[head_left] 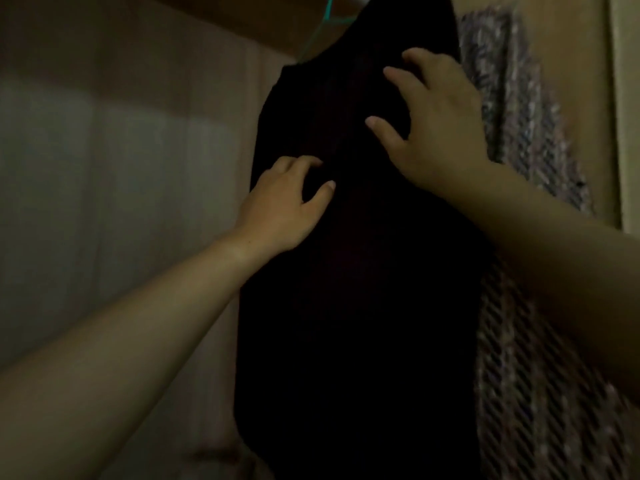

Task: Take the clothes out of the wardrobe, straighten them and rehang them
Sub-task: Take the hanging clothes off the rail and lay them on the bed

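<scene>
- The long black ribbed-knit garment (pixel 346 306) hung in front of me on a thin teal wire hanger (pixel 317 32), inside the pale-walled wardrobe (pixel 104 140). Just beside it, on my right, was a grey-and-pink speckled woven garment (pixel 516 358).
- I judged this to be the straightening step, with the cloth on its hanger and both my hands on its upper front.
- To do it well, I thought one hand should steady the knit high up near the shoulder. The other should stroke downward along the ribs so that folds ran out at the hem and did not bunch.
- A light pull seemed wise. A ribbed knit stretches, and a wire hanger can tip or let a shoulder slide off.
- My right hand (pixel 443 133) lay high on the garment, near its right edge. Its fingers (pixel 391 72) were spread apart and only slightly bent, with the tips touching the cloth. It pressed on the cloth and gripped nothing.
- My left hand (pixel 284 209) was lower, at the garment's left edge. Its fingers (pixel 301 164) were curled over the fabric, and the thumb (pixel 327 187) stood a little away from them.
- The cloth was too dark to show whether that hand had gathered a fold between thumb and fingers or merely rested on it. I could not tell.
- The hem fell out of view below.
</scene>
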`<state>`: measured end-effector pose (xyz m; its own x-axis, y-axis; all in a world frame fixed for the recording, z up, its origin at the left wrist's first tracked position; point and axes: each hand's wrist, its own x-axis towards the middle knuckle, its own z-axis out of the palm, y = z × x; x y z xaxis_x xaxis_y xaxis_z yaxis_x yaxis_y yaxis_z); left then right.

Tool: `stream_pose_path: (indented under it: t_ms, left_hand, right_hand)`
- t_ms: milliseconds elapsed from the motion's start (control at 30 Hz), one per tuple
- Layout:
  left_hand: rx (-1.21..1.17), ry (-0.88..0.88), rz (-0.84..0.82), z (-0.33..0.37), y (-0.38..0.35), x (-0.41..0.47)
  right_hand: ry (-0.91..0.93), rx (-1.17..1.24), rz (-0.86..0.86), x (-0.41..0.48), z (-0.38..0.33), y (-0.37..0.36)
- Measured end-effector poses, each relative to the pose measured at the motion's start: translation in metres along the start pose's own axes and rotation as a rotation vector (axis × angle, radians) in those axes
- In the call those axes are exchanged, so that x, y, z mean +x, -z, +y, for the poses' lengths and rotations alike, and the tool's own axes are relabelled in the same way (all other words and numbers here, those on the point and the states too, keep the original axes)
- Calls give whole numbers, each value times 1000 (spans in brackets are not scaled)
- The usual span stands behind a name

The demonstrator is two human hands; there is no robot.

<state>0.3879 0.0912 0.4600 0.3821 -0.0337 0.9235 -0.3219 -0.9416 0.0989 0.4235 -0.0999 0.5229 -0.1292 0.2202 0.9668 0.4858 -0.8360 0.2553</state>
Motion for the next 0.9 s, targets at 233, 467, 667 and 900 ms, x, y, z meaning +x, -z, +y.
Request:
stream_pose_path:
  t_ms: [233, 467, 667, 900]
  left_hand:
    - [-111, -79, 75, -8, -9, 90]
    - [-149, -18, 162, -19, -34, 123]
    - [-153, -29, 228, -27, -56, 127]
    - [-146, -65, 243, -33, -64, 132]
  right_hand:
    - [-2, -182, -42, 87, 32, -12]
    - [-52, -154, -126, 139, 56, -22]
    - [-20, -95, -130, 151, 65, -35]
    - [-1, -21, -68, 157, 75, -42]
